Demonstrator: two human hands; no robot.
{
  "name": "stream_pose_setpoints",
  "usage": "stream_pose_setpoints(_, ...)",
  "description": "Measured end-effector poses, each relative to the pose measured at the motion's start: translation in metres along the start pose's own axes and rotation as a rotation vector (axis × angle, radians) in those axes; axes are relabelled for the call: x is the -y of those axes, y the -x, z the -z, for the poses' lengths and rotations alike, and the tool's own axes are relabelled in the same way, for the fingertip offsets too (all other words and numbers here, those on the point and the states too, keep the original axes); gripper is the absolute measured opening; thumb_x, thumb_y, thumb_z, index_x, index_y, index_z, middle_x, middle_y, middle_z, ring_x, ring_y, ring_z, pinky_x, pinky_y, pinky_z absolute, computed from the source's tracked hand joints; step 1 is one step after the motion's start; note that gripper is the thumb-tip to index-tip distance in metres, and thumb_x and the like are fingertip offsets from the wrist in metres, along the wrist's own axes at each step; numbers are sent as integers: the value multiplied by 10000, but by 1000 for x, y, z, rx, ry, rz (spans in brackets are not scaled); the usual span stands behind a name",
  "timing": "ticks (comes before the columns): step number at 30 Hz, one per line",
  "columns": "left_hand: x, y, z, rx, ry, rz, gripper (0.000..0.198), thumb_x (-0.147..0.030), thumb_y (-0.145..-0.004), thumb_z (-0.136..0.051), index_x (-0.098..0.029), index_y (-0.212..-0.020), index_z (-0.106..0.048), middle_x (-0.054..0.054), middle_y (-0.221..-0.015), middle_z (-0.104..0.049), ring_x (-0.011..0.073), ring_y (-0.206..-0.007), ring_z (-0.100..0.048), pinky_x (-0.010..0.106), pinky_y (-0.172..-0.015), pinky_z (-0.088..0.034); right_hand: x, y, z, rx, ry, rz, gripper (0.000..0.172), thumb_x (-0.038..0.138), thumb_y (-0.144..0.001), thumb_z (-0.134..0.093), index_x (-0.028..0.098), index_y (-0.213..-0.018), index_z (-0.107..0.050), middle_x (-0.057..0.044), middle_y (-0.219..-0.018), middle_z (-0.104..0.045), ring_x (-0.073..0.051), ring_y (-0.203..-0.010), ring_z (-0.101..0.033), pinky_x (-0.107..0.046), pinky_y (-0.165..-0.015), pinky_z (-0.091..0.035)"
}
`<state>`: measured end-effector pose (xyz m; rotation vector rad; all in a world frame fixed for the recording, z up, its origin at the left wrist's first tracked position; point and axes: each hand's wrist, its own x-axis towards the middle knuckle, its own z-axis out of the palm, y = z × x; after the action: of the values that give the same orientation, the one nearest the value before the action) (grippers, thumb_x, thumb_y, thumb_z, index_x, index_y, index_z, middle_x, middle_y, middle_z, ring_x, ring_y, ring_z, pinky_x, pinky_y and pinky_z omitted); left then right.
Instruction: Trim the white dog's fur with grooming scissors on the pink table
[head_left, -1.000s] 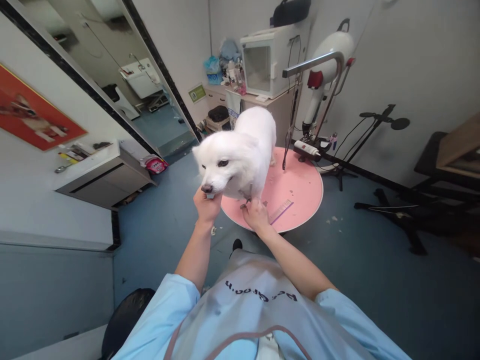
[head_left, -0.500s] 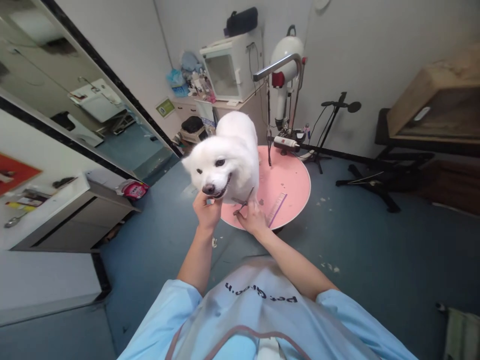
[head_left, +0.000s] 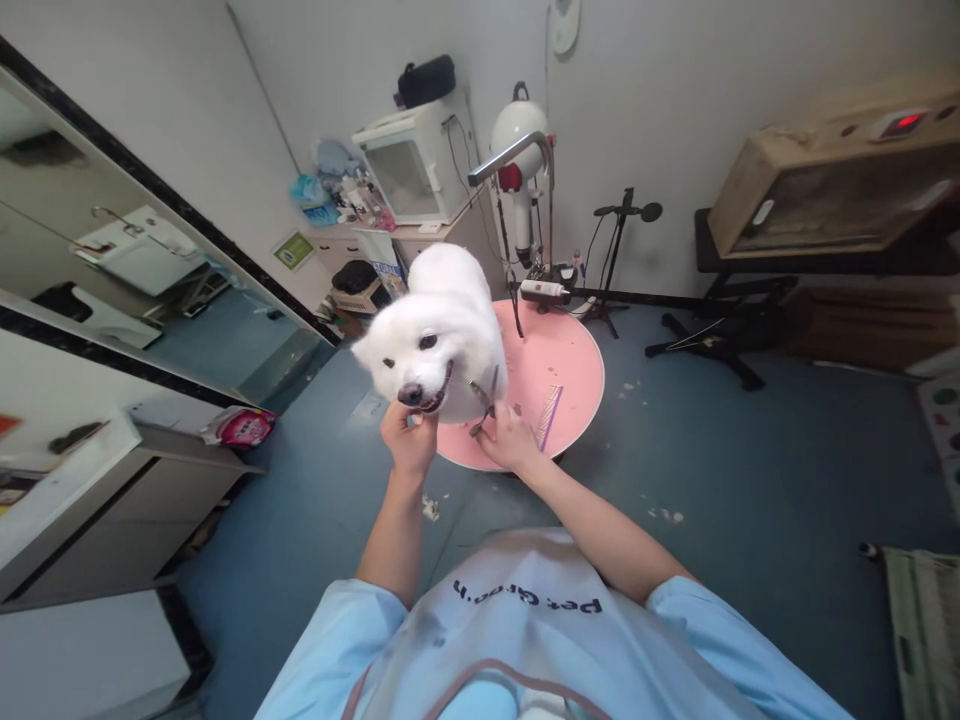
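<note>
Evidently some fur is cut, tufts (head_left: 430, 508) dotting the floor (head_left: 712, 480); left hand (head_left: 409, 442) pinches the chin of the dog (head_left: 446, 315) standing on the pink counter (head_left: 577, 365), right hand (head_left: 511, 442) holds scissors (head_left: 484, 398) at its chest.

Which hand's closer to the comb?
Right. The right hand, holding scissors, sits just beside the comb on the pink table; the left hand is farther off, gripping the dog under its chin.
</note>
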<state>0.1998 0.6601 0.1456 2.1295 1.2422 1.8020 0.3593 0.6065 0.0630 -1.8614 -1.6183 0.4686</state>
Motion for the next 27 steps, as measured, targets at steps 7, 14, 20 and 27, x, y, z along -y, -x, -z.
stream_pose_setpoints(7, 1, -1, 3, 5, -22, 43, 323, -390, -770, -695, -166, -571, -575, -22, -564, -554, 96, -570, -487, 211, -591, -399, 2, -3, 13, -7, -52, 8, 347, 256, -914, -509, 159, -1247, -530, -156, -1129, -671, -275, -1014, -629, -365, -834, -470)
stream_pose_setpoints(14, 2, 2, 5, 2, -27, 82, 311, -378, -757, -692, -172, -567, -555, -23, -565, -561, 100, -575, -493, 212, -597, -409, 4, -5, 35, 65, -114, 20, 315, 213, -910, -508, 158, -1219, -528, -145, -1125, -678, -263, -1002, -639, -350, -787, -451)
stream_pose_setpoints(20, -3, 2, 6, -4, -37, 108, 318, -416, -752, -676, -174, -576, -569, -20, -554, -568, 106, -560, -498, 218, -585, -413, 3, -8, 49, 86, -153, 51, 298, 185, -877, -512, 166, -1173, -533, -104, -1038, -680, -232, -909, -624, -326, -728, -411)
stream_pose_setpoints(27, -5, 3, 7, -26, -41, 141, 321, -425, -737, -686, -168, -574, -585, -17, -559, -572, 101, -556, -485, 215, -575, -400, -9, -17, 59, 131, -307, 167, 234, 192, -805, -559, 187, -1038, -539, -33, -880, -640, -179, -771, -570, -289, -660, -367)
